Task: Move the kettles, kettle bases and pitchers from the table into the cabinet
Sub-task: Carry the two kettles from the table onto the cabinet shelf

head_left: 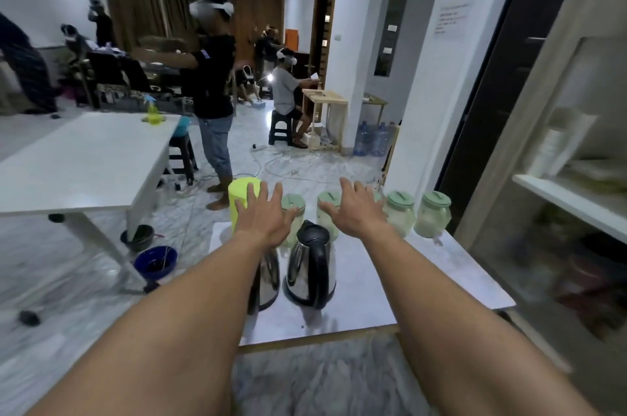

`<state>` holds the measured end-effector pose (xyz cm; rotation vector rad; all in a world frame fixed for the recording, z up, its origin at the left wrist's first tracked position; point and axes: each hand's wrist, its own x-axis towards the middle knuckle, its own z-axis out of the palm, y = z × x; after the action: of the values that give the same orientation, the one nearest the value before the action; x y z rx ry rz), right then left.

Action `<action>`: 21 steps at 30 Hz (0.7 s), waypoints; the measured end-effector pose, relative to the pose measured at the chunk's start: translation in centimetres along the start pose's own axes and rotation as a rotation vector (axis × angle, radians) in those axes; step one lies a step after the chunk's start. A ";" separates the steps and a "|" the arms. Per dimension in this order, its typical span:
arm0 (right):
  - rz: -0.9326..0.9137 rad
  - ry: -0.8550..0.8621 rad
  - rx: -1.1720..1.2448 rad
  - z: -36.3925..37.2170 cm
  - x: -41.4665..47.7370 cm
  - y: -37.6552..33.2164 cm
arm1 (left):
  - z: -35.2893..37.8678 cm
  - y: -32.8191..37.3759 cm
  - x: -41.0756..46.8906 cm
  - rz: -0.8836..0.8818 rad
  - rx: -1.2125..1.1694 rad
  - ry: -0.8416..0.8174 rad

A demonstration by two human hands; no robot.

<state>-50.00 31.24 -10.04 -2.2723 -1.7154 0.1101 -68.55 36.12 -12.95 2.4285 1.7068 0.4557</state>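
Two steel kettles with black handles stand on a small marble-topped table [441, 283]: one [312, 268] in the middle, the other [268, 278] partly behind my left forearm. Along the far edge stand a yellow-green pitcher [239, 198] and several clear pitchers with pale green lids, such as two at the right [400, 213] [434, 215]. My left hand [266, 215] hovers open above the left pitchers. Spread open too, my right hand [356, 208] hangs over the middle pitchers. Neither hand holds anything.
The cabinet [559, 198] with a white shelf stands right of the table, blurred. A large white table [84, 161] is at left, with a blue basin [156, 263] on the floor beside it. Several people with headsets work farther back. Cables lie on the floor.
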 end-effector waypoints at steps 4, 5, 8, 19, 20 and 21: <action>-0.005 -0.102 0.022 5.3 0.7 -0.8 | 3.5 -3.3 -0.6 -0.086 -0.058 0.014; -0.012 -0.112 0.021 6.8 0.9 -0.8 | 4.6 -3.9 -0.6 -0.116 -0.091 0.024; -0.035 -0.100 0.029 10.5 1.1 -0.4 | 7.4 -4.6 -1.3 -0.216 -0.229 0.078; 0.226 -0.038 0.319 20.3 0.0 1.9 | 16.1 -6.0 -2.8 -0.646 -0.574 0.093; 0.294 -0.053 0.446 20.7 0.1 2.2 | 16.6 -6.0 -2.6 -0.676 -0.606 0.078; 0.366 -0.073 0.581 20.9 0.3 2.4 | 17.1 -6.1 -2.4 -0.714 -0.629 0.062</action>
<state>-52.57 34.76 -30.63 -2.1060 -1.0790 0.6786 -69.27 37.01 -31.19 1.2915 1.9188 0.7976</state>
